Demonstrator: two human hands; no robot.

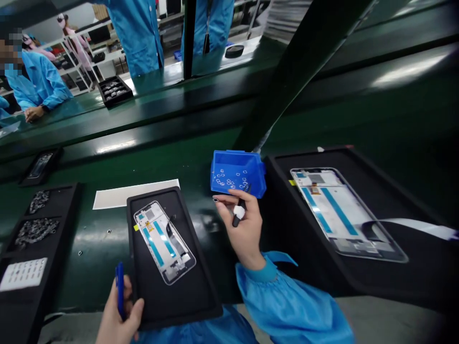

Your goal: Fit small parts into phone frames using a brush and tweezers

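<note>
My left hand (pixel 121 313) is closed around a slim blue tool (pixel 119 291), its exact kind unclear, with the thumb at the near left edge of a black tray (pixel 193 282). In that tray lies a phone frame (pixel 161 239) with blue strips and a yellow tab. My right hand (pixel 245 227) is raised right of the tray. Its thumb and forefinger pinch a tiny dark square part (pixel 215 199). Tucked across the same hand is a black pen-like tool (pixel 239 216) with a white wrap. Just behind it stands a blue bin (pixel 256 167) holding several small ring-shaped pieces.
At right, a larger black tray (pixel 387 191) holds another phone frame (pixel 333 205). A compartment tray (pixel 68 205) with small black parts is at left. A white strip (pixel 118 197) lies behind the middle tray. A slanted dark post (pixel 276 86) rises behind the bin. Co-workers (pixel 39 81) sit across.
</note>
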